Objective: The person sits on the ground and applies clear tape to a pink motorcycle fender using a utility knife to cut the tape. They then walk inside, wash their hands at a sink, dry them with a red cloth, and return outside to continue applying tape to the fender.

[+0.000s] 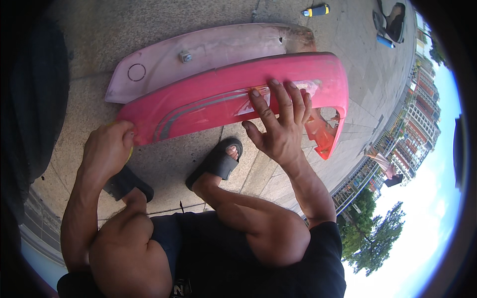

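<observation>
A glossy pink plastic body panel (pixel 198 94), curved and with a broken, cut-out right end, stands above the paving in front of me. My left hand (pixel 107 151) is closed at its left end, fingers curled around the edge. A thin yellow edge (pixel 130 154) shows beside that hand; what it belongs to is hidden. My right hand (pixel 283 121) lies on the panel's right half, fingers spread, beside a torn white and red sticker (pixel 243 108). Behind it lies a second, paler and dirty pink panel (pixel 159 64), with a small metal clip (pixel 186 57) on its surface.
On the paving (pixel 164 181) at the far side lies a yellow and black tool (pixel 316 10). Farther right are a blue cylinder (pixel 385 41) and a dark bag-like object (pixel 396 22). My sandalled feet (pixel 213 164) are close below the panel. A railing (pixel 357 179) runs along the right.
</observation>
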